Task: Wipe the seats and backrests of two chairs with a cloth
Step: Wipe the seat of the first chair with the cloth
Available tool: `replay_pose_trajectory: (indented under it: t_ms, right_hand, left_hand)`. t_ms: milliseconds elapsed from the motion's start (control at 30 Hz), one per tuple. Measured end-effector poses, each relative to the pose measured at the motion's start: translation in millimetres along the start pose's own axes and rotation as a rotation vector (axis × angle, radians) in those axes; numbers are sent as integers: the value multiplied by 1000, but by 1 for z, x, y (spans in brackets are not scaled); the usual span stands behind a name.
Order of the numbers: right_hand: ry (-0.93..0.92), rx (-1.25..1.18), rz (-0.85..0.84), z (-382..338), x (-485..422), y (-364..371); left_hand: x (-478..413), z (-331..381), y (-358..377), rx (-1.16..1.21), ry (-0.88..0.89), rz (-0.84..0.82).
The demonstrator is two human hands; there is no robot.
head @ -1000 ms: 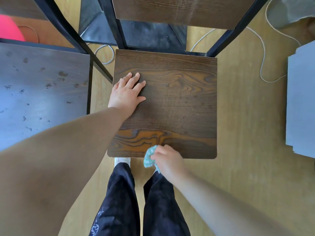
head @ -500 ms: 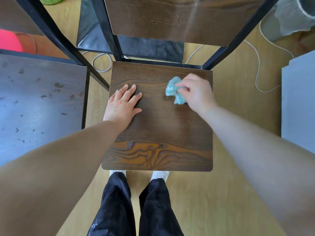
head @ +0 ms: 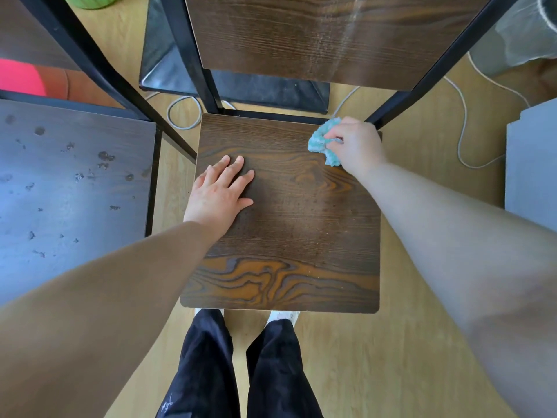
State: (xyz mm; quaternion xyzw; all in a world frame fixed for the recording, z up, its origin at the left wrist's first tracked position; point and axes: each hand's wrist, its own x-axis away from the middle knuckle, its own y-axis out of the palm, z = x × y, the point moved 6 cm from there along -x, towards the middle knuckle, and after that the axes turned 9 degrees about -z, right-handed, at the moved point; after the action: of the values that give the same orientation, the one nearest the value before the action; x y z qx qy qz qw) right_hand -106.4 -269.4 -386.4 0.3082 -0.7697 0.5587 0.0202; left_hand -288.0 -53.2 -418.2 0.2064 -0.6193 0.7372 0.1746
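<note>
1. Just left of the centre chair's seat [head: 301, 236], a second chair's seat [head: 75, 191] stands close alongside. It is dark and flecked with pale spots and smears, and it looks not yet wiped.
2. On the seat's left half, the left hand [head: 221, 191] lies flat, fingers straight and holding nothing, apparently steadying the chair.
3. The seat itself is a square, dark-brown wood-grain board on a black metal frame, with an orange swirl along its near edge and fine specks across it. It looks hard, rigid and smooth, so a cloth should glide over it.
4. Beyond the seat's far edge rises the backrest [head: 316, 34], in the same grain, with a pale streak running down it.
5. At the seat's far right corner, the cloth [head: 324, 141], a small teal terry wad, is pressed on the wood. It looks soft, light and limp, and is best held bunched so that a pad of it faces the surface.
6. The right hand [head: 355, 143] clamps that bunch, fingers curled round it.
7. Right of the seat, a pale cable [head: 460, 140] loops over the floor near a grey panel [head: 533, 164].
</note>
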Motion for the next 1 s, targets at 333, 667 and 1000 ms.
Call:
replay_pose_trajectory:
  t_ms: [333, 667, 1000]
  right_hand:
    - [-204, -126, -97, -18, 119, 68]
    - [-287, -135, -133, -49, 236, 134]
    - [-236, -196, -207, -66, 293, 172]
  left_hand:
    - [0, 3, -2, 19, -14, -15]
    - [3, 6, -5, 35, -18, -2]
    - [3, 6, -7, 55, -13, 14]
